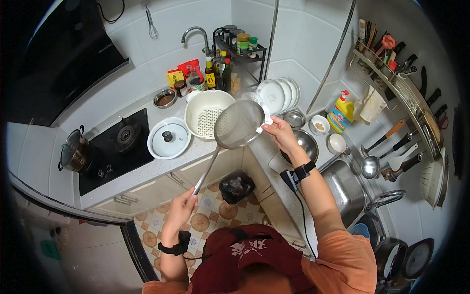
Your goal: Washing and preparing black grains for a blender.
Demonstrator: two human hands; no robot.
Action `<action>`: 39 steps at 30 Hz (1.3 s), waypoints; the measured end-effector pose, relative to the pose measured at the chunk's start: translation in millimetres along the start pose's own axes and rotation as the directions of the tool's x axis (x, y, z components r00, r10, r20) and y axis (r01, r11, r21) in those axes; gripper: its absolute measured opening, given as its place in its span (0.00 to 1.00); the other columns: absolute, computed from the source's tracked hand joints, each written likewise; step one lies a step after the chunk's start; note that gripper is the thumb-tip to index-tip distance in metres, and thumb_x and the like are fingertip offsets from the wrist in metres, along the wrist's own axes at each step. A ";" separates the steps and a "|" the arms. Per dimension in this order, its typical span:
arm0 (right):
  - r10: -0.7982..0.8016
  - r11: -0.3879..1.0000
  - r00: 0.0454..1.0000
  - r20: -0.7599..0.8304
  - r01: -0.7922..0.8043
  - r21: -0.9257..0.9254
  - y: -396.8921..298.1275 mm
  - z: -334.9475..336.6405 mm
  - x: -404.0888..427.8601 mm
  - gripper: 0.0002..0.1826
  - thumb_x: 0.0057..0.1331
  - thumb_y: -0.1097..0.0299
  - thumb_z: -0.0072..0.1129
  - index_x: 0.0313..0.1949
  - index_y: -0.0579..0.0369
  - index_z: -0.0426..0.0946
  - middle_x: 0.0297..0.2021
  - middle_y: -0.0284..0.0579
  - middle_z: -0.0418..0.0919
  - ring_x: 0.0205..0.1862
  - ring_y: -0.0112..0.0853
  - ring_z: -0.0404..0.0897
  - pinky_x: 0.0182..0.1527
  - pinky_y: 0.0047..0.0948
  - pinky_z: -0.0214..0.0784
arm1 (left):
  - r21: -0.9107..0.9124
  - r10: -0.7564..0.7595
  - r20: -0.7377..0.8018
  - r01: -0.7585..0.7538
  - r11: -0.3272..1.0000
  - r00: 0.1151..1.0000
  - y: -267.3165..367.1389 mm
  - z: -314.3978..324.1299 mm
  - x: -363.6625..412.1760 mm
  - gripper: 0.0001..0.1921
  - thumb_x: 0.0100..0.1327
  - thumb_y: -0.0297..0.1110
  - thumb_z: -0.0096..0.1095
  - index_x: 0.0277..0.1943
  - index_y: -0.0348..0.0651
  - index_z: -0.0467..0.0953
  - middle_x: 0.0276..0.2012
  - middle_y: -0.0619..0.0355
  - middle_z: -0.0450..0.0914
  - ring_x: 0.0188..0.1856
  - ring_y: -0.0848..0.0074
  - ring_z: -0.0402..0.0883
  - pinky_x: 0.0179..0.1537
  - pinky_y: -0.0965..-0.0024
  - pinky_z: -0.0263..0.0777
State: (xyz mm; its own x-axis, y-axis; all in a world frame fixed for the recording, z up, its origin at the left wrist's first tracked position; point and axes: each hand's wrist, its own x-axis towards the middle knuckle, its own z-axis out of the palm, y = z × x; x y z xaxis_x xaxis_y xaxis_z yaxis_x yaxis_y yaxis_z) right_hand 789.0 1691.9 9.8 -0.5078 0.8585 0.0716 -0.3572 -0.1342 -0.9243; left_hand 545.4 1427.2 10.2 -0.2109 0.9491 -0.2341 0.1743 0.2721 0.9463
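Note:
A round fine-mesh strainer (238,125) is held up over the counter corner, its metal handle slanting down to the left. My left hand (183,206) grips that handle near its end. At the strainer's right rim, my right hand (282,133) pinches a crumpled white cloth or paper (267,121) against the metal. Behind the mesh, partly hidden by it, stands a cream plastic colander (200,126) with a perforated bottom. A glass lid with a black knob (169,144) lies in a white-rimmed round dish to the colander's left.
A pot (73,152) sits on the black gas hob (110,161) at left. Sauce bottles (210,75) and upright plates (272,96) stand behind. Steel bowls (306,143), the sink (343,187) and a yellow soap bottle (340,113) are at right. A black-lined bin (237,186) stands below.

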 end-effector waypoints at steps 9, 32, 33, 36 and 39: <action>-0.053 0.952 0.971 -0.234 -0.021 -0.304 36.7 0.3 0.4 0.10 0.53 0.74 0.56 0.36 0.63 0.71 0.22 0.35 0.74 0.22 0.20 0.72 0.25 0.18 0.65 | -0.110 -0.050 0.012 0.051 0.993 0.999 -18.7 4.1 -2.2 0.15 0.60 0.29 0.47 0.50 0.36 0.67 0.22 0.67 0.67 0.21 0.89 0.61 0.22 0.85 0.57; 0.353 0.623 0.934 -0.062 -0.284 -0.729 207.5 -27.0 -47.9 0.24 0.53 0.76 0.47 0.52 0.60 0.61 0.44 0.49 0.69 0.44 0.38 0.70 0.44 0.27 0.63 | -0.380 -0.264 0.100 0.282 0.881 0.959 -43.1 -25.5 18.0 0.14 0.61 0.28 0.42 0.50 0.37 0.64 0.19 0.62 0.66 0.14 0.86 0.59 0.11 0.85 0.52; 0.357 0.622 0.932 -0.069 -0.292 -0.727 208.7 -25.9 -48.8 0.24 0.53 0.76 0.47 0.52 0.60 0.61 0.44 0.49 0.69 0.44 0.38 0.70 0.44 0.27 0.63 | -0.384 -0.241 0.129 0.273 0.882 0.962 -43.5 -27.2 20.6 0.13 0.61 0.28 0.42 0.49 0.37 0.64 0.19 0.62 0.67 0.14 0.86 0.60 0.12 0.85 0.52; 0.336 0.743 0.937 -0.096 -0.327 -0.585 203.6 -21.8 -56.9 0.22 0.56 0.78 0.42 0.52 0.60 0.59 0.47 0.50 0.66 0.47 0.36 0.68 0.45 0.28 0.63 | -0.383 -0.204 0.186 0.262 0.886 0.961 -40.1 -28.9 28.7 0.12 0.61 0.28 0.43 0.47 0.37 0.64 0.20 0.62 0.67 0.14 0.85 0.61 0.12 0.84 0.52; 0.448 0.761 0.879 -0.160 -0.470 -0.447 185.1 -41.2 -68.3 0.24 0.58 0.77 0.42 0.55 0.58 0.55 0.47 0.47 0.66 0.43 0.30 0.71 0.40 0.22 0.65 | -0.369 -0.198 0.210 0.265 0.891 0.957 -40.4 -23.2 36.4 0.12 0.61 0.28 0.42 0.47 0.36 0.65 0.20 0.61 0.67 0.14 0.85 0.61 0.12 0.83 0.53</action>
State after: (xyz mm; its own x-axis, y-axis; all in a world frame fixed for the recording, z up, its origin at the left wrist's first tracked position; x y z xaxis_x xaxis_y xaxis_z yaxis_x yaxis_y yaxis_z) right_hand 789.9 1628.8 -181.7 -0.4814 0.7739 -0.4115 0.3168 -0.2841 -0.9050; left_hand 508.3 1447.1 -31.3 -0.0344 0.8880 -0.4586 -0.2552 0.4359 0.8631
